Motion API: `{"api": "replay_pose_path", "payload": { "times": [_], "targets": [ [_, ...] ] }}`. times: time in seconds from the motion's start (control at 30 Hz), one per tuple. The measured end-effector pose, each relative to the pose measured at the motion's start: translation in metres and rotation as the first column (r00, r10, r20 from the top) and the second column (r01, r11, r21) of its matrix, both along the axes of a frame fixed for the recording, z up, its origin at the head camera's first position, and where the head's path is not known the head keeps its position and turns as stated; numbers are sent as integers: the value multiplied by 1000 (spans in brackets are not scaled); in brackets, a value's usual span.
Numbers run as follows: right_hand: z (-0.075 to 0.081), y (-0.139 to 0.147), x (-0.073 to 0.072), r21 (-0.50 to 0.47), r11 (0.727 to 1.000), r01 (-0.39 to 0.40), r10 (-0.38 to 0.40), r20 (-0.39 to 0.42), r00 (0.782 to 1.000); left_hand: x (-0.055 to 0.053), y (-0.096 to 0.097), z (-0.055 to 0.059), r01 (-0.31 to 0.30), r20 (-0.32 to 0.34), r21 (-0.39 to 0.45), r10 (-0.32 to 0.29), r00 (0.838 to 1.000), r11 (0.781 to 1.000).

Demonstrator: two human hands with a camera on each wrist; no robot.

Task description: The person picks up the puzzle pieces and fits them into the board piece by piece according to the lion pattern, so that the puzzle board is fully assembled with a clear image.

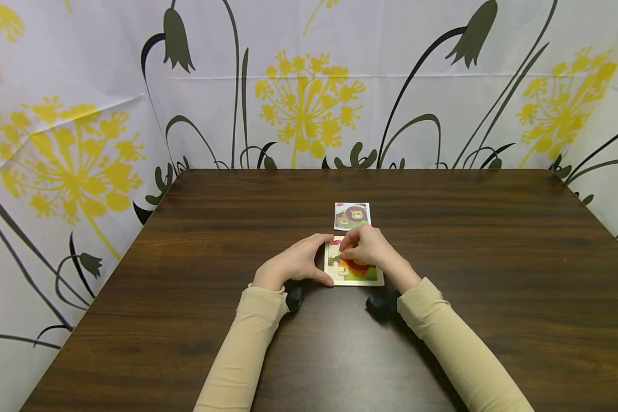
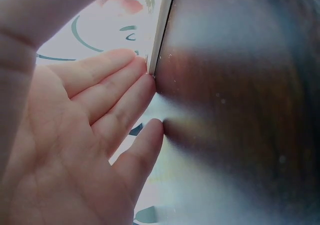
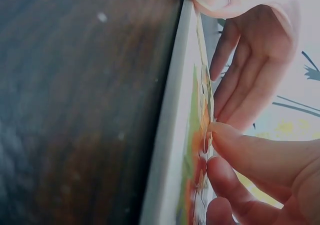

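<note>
A small puzzle board point(image 1: 364, 282) with a pale rim lies on the table, with orange and green picture pieces in its lower right part. My left hand point(image 1: 294, 262) holds the board at its left side, thumb at the near corner and forefinger at the far corner. In the left wrist view, the other fingers point(image 2: 122, 92) lie fairly straight, their tips by the board's edge. Over the board my right hand point(image 1: 369, 250) pinches a puzzle piece point(image 3: 205, 107) between thumb and fingertips. The piece is largely hidden by the fingers and seen edge-on in the right wrist view.
A picture card point(image 1: 351, 215) with lions lies just beyond the board. Both hands are over a dark brown wooden table point(image 1: 185, 240). Behind the table hangs a white cloth point(image 1: 391, 34) printed with yellow and grey flowers.
</note>
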State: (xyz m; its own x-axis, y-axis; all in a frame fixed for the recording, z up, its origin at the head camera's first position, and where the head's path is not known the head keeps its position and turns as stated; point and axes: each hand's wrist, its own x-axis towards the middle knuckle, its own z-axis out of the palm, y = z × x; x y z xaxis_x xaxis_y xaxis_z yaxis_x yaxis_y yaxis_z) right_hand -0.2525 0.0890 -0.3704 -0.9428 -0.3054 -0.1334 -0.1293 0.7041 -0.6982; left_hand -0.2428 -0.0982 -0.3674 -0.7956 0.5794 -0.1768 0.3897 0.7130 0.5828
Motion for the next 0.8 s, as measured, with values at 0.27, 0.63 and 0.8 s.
{"api": "replay_pose_path", "payload": {
  "times": [0.27,0.63,0.8],
  "targets": [
    [0,0,0,3,1000,22,-22,-2,1000,0,0,1,4,2,-2,-4,1000,1000],
    [1,-2,1,43,999,4,-4,2,1000,0,1,2,5,-7,0,-5,1000,1000],
    [3,1,3,32,997,-70,71,-5,997,0,0,0,-4,5,0,4,1000,1000]
  ]
}}
